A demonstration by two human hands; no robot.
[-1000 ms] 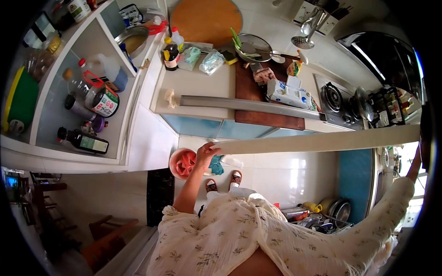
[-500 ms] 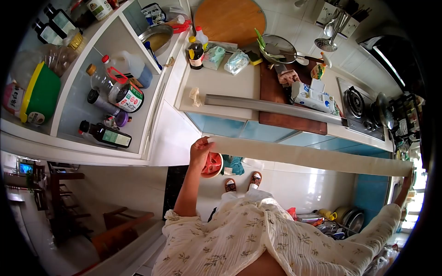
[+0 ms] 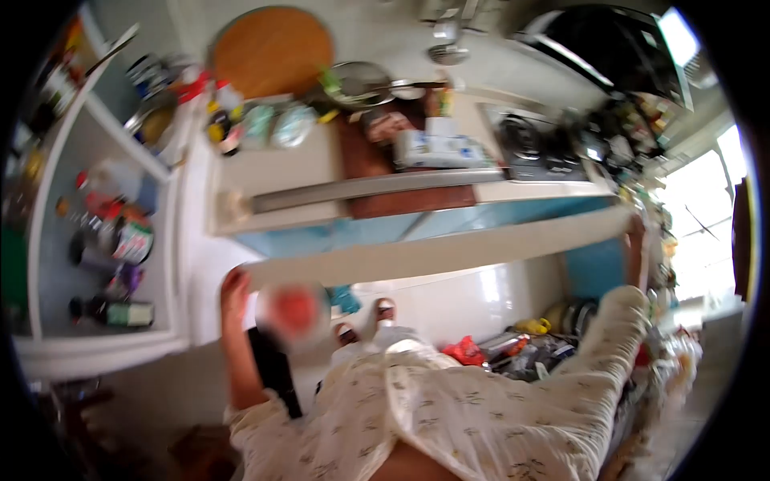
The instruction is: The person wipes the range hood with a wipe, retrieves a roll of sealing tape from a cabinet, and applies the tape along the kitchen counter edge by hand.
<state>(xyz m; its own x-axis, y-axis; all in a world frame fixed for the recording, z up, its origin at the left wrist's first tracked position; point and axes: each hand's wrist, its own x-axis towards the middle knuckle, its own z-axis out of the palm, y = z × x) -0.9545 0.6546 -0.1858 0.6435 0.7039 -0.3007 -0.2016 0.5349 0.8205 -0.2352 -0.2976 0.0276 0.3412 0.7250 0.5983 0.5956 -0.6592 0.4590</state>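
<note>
the pale strip [image 3: 441, 252] now slopes up to the right hand [image 3: 635, 228]; fingers of this and left hand [image 3: 235, 290] grip it, still stretched.

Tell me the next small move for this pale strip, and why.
Probably ease your left hand and right hand forward together, towards the counter: they hold opposite ends of the pale strip, which is stretched between them in front of the blue cupboards, while the metal bar lies on the worktop side.
</note>
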